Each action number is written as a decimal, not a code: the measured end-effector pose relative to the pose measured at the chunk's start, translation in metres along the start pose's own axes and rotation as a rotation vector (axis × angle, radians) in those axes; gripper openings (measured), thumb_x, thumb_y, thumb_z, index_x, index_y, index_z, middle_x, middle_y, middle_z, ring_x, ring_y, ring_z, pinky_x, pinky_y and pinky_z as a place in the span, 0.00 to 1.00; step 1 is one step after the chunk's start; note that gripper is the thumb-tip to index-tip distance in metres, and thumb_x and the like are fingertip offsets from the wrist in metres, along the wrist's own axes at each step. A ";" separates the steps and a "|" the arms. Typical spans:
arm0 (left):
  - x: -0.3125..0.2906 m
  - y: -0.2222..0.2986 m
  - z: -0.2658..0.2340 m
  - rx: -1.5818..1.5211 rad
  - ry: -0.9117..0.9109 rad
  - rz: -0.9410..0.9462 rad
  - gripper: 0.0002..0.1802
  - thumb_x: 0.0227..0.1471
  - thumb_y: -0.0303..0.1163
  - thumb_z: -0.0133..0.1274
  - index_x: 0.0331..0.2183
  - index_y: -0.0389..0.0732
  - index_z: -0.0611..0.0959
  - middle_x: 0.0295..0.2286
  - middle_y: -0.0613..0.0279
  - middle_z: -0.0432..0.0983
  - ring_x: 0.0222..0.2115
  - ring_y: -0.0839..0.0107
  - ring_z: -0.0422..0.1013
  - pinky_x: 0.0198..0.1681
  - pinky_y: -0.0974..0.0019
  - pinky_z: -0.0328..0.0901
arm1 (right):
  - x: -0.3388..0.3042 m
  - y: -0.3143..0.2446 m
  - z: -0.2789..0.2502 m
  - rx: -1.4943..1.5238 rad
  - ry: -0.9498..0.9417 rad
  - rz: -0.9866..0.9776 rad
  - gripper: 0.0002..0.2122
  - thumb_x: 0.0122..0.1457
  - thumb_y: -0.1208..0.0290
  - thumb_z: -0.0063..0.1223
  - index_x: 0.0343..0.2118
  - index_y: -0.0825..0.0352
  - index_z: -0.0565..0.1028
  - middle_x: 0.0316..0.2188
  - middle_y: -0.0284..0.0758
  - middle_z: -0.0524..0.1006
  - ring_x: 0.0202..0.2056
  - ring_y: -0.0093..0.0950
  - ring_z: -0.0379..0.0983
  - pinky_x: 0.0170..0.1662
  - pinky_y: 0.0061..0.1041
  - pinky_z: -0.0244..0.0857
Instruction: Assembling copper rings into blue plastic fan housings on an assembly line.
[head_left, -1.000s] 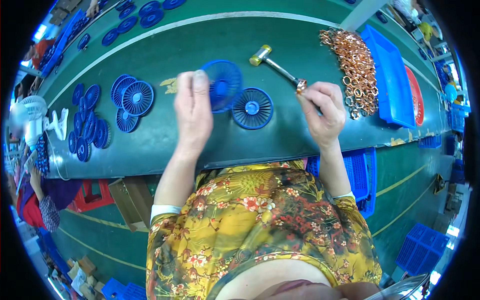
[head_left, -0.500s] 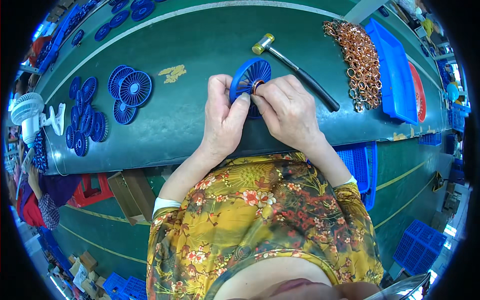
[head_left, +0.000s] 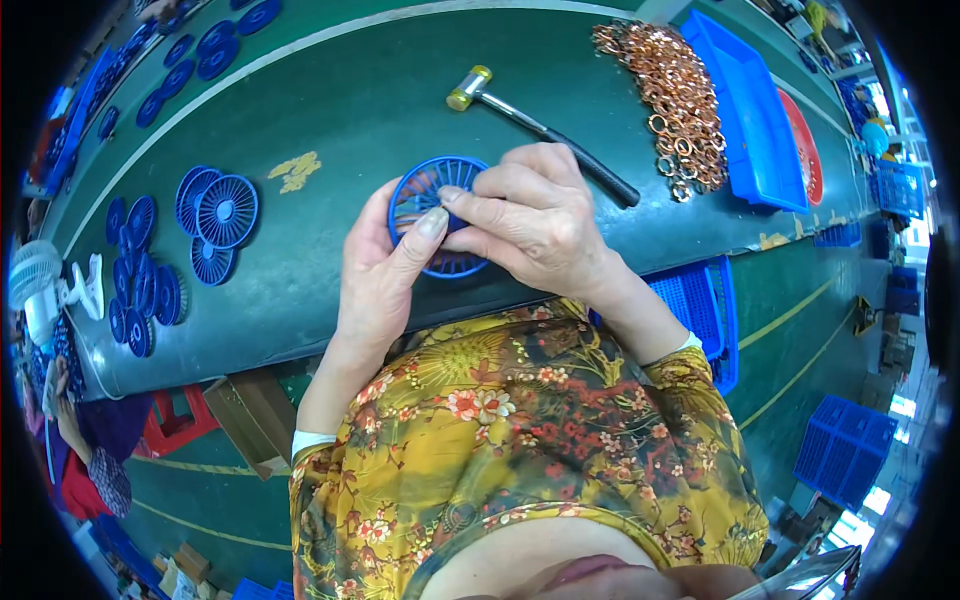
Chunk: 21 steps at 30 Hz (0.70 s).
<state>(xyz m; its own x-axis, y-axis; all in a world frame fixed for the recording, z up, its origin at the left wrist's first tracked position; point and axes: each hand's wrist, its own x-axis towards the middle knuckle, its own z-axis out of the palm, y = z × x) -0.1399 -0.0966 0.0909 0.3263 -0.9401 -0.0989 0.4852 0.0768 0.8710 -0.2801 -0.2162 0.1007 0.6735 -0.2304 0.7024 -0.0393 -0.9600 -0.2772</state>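
A round blue plastic fan grille (head_left: 422, 180) with thin radial ribs is held up over the table's front part, its ribbed face turned toward me. My left hand (head_left: 385, 262) grips its left rim, the thumb lying across the ribs toward the middle. Over the grille's right side, my right hand (head_left: 545, 215) is closed, its fingertips and thumb pressed at the centre. Those fingers cover the hub, so the copper-coloured ring seen there earlier is hidden. Beyond my right hand lies a hammer (head_left: 545, 132) with a yellow-faced head and black handle.
A heap of copper-coloured rings (head_left: 680, 100) lies right, beside a blue tray (head_left: 750, 130) and red dish (head_left: 800, 150). More blue grilles (head_left: 228, 212) sit left, near a white clip-on fan (head_left: 40, 285). Another person (head_left: 75, 440) is at far left. A blue crate (head_left: 690, 300) stands below the table edge.
The grille has turned from nearly edge-on to facing me. The copper-coloured ring at my right fingers has gone out of sight. My view has shifted, so the table's things sit elsewhere in the picture.
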 end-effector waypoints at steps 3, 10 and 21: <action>0.003 -0.006 -0.006 0.056 0.011 0.033 0.24 0.54 0.29 0.57 0.50 0.33 0.70 0.41 0.60 0.75 0.41 0.76 0.72 0.47 0.71 0.67 | -0.005 0.006 0.003 0.075 0.000 0.000 0.17 0.40 0.63 0.67 0.36 0.61 0.80 0.30 0.29 0.75 0.34 0.30 0.70 0.39 0.30 0.64; 0.005 -0.020 -0.025 1.085 0.476 0.663 0.21 0.51 0.24 0.56 0.49 0.40 0.74 0.35 0.51 0.79 0.33 0.65 0.78 0.37 0.67 0.71 | -0.041 0.106 -0.025 -0.717 -0.060 0.667 0.16 0.55 0.57 0.55 0.41 0.63 0.78 0.36 0.44 0.77 0.38 0.40 0.74 0.40 0.38 0.68; 0.023 0.009 -0.100 1.774 0.704 0.373 0.42 0.49 0.53 0.55 0.59 0.42 0.62 0.59 0.28 0.45 0.62 0.34 0.39 0.60 0.31 0.34 | -0.082 0.160 -0.057 -1.124 -0.209 0.790 0.09 0.54 0.62 0.51 0.29 0.58 0.80 0.31 0.34 0.79 0.35 0.36 0.74 0.35 0.42 0.67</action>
<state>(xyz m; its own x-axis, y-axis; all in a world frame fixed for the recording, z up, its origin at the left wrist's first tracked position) -0.0476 -0.0841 0.0485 0.6364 -0.6437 0.4250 -0.7674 -0.5838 0.2651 -0.3838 -0.3599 0.0363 0.2875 -0.8344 0.4703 -0.9563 -0.2225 0.1897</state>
